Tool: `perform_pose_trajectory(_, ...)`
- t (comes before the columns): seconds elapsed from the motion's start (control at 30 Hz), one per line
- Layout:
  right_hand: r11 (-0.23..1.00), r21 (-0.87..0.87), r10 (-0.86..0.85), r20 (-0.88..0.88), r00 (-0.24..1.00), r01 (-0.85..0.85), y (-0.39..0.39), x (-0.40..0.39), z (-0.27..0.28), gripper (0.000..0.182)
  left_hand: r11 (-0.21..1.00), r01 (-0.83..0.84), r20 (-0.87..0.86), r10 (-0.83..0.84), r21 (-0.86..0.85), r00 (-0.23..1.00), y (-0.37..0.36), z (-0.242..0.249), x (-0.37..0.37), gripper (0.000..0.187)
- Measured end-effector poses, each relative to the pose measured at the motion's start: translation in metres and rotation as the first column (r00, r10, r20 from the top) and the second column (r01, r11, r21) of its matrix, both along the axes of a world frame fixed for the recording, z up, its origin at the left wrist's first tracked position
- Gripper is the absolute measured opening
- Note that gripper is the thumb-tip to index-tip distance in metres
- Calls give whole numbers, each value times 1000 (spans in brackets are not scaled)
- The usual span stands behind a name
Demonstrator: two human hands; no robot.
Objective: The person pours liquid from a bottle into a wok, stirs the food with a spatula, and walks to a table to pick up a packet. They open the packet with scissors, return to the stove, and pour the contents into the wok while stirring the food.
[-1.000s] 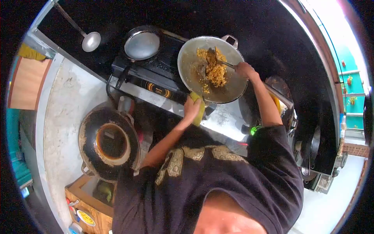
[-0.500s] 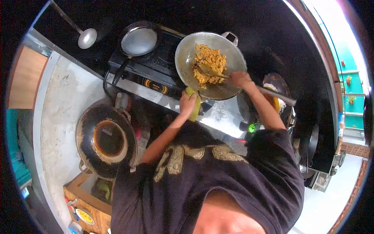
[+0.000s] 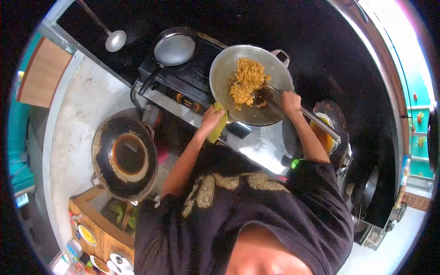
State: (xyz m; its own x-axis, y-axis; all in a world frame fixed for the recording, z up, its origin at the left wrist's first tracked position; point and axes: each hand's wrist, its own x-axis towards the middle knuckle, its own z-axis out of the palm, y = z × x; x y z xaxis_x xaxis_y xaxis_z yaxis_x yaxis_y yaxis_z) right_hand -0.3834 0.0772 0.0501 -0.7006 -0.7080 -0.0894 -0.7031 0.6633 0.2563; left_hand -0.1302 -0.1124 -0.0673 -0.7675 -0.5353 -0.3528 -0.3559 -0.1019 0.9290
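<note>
My left hand (image 3: pixel 211 118) grips a yellow-green cloth (image 3: pixel 217 131) at the near left rim of a metal wok (image 3: pixel 222 75); whatever handle lies under the cloth is hidden. In the wok sits a heap of orange-brown fried rice (image 3: pixel 251 75). Closed around the long metal handle of a spatula (image 3: pixel 323 124), my right hand (image 3: pixel 290 103) is over the wok's right rim. The spatula's blade rests low in the wok at the right edge of the rice, partly covered by grains.
Left of the wok, a small frying pan (image 3: pixel 175 49) sits on a black gas stove (image 3: pixel 192 78). A ladle (image 3: pixel 116 41) lies farther back. A dark wok with brown liquid (image 3: pixel 129 153) stands at left. Beyond my right forearm is a pan with egg-like food (image 3: pixel 323 130).
The spatula blade has moved right, out from the middle of the rice to its edge. The rice is gathered toward the wok's far side. The whole view has shifted slightly.
</note>
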Motion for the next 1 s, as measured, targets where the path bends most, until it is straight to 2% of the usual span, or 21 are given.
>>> perform_pose_trajectory(0.1, 998, 15, -65, 12, 998, 65, 18, 1, 33, 8, 986, -111, -118, 126, 122, 985, 8, 18, 12, 35)
perform_pose_trajectory(0.13, 998, 40, -53, 15, 998, 52, 27, -3, 37, 7, 978, -102, -92, 121, 183, 988, 11, 35, 17, 33)
perform_pose_trajectory(0.2, 998, -36, -41, 55, 998, 43, 44, -14, 23, 11, 940, -140, -35, 158, 311, 987, 19, 71, 35, 28)
perform_pose_trajectory(0.23, 992, -119, -30, 157, 987, 49, 46, -15, 27, 16, 917, -267, -38, 291, 297, 956, 31, 58, 40, 26)
perform_pose_trajectory(0.27, 985, -173, 30, 177, 984, 2, 52, -24, 9, 18, 871, -409, -35, 433, 273, 900, 41, 43, 47, 24)
perform_pose_trajectory(0.3, 988, -141, -26, 262, 965, 64, 38, -12, 21, 21, 853, -463, -39, 485, 240, 873, 48, 38, 56, 24)
perform_pose_trajectory(0.37, 961, -244, 189, 250, 950, -128, 45, -33, -11, 29, 835, -508, 12, 517, 212, 856, 63, 11, 75, 25)
perform_pose_trajectory(0.4, 968, -215, 188, 262, 947, -132, 34, -21, -2, 28, 843, -487, 59, 487, 228, 871, 72, -9, 85, 25)
perform_pose_trajectory(0.43, 934, -282, 300, 279, 912, -221, 38, -36, -20, 27, 750, -580, 13, 608, 318, 794, 88, -15, 87, 26)
perform_pose_trajectory(0.47, 871, -256, 445, 57, 893, -418, 41, -36, -23, 27, 662, -627, -41, 700, 411, 713, 108, -14, 88, 26)
perform_pose_trajectory(0.5, 853, -206, 500, 55, 864, -480, 49, -57, -41, 26, 604, -598, 73, 669, 527, 740, 115, 8, 98, 26)
perform_pose_trajectory(0.53, 863, -249, 476, 109, 873, -439, 46, -50, -42, 25, 533, -558, 168, 610, 636, 774, 122, 28, 105, 26)
perform_pose_trajectory(0.57, 876, -281, 445, 159, 881, -391, 46, -42, -32, 24, 527, -534, 126, 623, 661, 772, 133, 28, 106, 27)
perform_pose_trajectory(0.63, 876, -244, 455, 128, 881, -417, 62, -68, -59, 24, 521, -471, 33, 645, 711, 763, 153, 22, 104, 28)
perform_pose_trajectory(0.7, 801, -382, 526, 82, 847, -461, 61, -44, -47, 26, 503, -402, 6, 619, 765, 785, 163, 19, 99, 27)
perform_pose_trajectory(0.73, 824, -340, 505, 74, 860, -454, 59, -39, -43, 27, 490, -369, -5, 607, 789, 795, 162, 39, 106, 27)
perform_pose_trajectory(0.77, 846, -299, 481, 65, 875, -442, 61, -35, -39, 29, 406, -285, 19, 547, 868, 837, 161, 63, 112, 24)
perform_pose_trajectory(0.87, 910, -159, 372, -92, 924, -382, 56, 10, 10, 31, 450, -308, -10, 577, 838, 816, 167, 45, 106, 22)
perform_pose_trajectory(0.9, 927, -117, 336, -168, 927, -358, 49, 24, 23, 32, 479, -203, -112, 551, 854, 827, 167, 67, 116, 22)
perform_pose_trajectory(0.93, 874, -339, 341, -80, 937, -348, 43, 26, 17, 32, 508, -212, -130, 556, 835, 821, 166, 67, 122, 22)
perform_pose_trajectory(1.0, 679, -701, 393, 98, 914, -217, 42, 28, 0, 31, 555, -221, -162, 557, 802, 814, 175, 71, 126, 24)
